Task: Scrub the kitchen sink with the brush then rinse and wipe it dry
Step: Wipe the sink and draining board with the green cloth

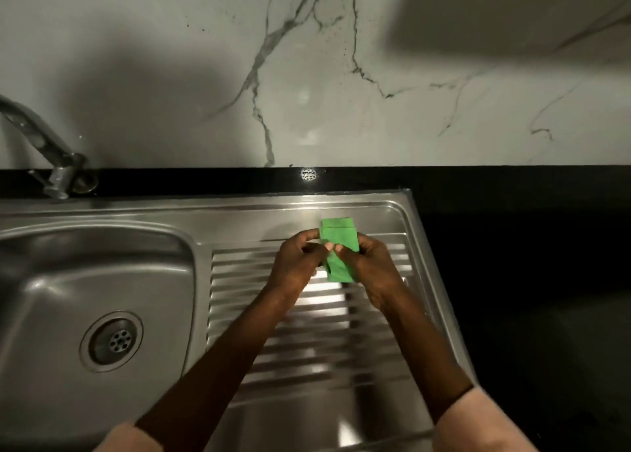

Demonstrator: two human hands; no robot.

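Both hands pinch a folded green cloth (339, 246) over the draining board (307, 315) — left hand (298, 260), right hand (372, 264). Cloth's long axis points away; basin (102, 264) lies left — left hand nearer.

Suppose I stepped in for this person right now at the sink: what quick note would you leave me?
Left hand and right hand: both pinch a folded green cloth above the ribbed drainboard.
Sink basin sits to the left, drain unplugged; no water runs from the tap.
No brush in view.
Done: cannot tell whether scrubbing or rinsing happened.
Left: probably wiping basin and drainboard dry with the cloth.
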